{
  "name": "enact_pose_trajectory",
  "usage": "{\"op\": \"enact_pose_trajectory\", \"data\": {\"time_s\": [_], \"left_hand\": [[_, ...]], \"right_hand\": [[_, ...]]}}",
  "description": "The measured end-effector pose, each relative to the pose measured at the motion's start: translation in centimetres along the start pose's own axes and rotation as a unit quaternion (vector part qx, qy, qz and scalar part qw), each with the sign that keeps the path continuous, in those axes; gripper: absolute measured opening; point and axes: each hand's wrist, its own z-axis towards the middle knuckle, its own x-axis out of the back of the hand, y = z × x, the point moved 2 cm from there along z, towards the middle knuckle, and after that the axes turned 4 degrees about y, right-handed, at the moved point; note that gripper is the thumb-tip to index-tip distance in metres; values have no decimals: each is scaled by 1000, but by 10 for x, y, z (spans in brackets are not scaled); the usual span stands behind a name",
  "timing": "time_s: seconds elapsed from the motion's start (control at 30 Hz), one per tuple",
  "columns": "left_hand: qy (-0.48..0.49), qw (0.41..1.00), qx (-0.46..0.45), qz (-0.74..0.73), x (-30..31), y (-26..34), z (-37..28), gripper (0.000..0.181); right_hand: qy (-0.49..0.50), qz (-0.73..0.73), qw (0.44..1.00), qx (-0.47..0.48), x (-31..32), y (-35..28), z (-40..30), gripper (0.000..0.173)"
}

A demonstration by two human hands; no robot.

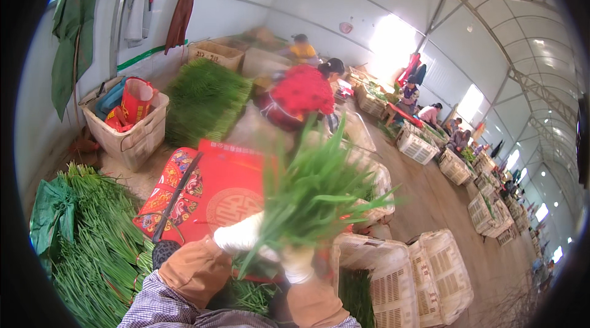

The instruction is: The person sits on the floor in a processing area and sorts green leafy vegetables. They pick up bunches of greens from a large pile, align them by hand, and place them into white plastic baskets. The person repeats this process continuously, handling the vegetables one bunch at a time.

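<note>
A loose bunch of long green leafy stalks [318,190], blurred by motion, is held up in front of me over a red printed bag [230,185]. My left hand [242,233], in a white glove, is at the lower left of the bunch; its fingers are partly hidden by the leaves. Around the base of the bunch is my right hand [297,263], also white-gloved. More green stalks [249,293] lie below, between my forearms. To the left is a big pile of green stalks tied in bundles [101,236].
A plastic crate [133,143] with red and blue items stands at the left wall. Another stalk pile [205,97] lies ahead, near a crouching person in red [302,93]. At right are white crates [378,277], one holding stalks. Several people work farther along the row.
</note>
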Motion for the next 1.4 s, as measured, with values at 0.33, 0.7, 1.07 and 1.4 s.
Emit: {"op": "enact_pose_trajectory", "data": {"time_s": [0.33,0.7,1.07,1.4], "left_hand": [[183,977,18,-111,-12,21,-12,49],[491,800,-196,-283,61,14,-151,39],[422,850,-244,-197,28,21,-176,33],[365,820,-344,-277,34,42,-213,34]], "right_hand": [[-375,109,875,-287,-4,-24,63,47],[-149,-235,922,-270,153,35,-100,34],[-155,-137,969,-138,24,29,-129,54],[218,243,831,-450,106,44,-145,39]]}}
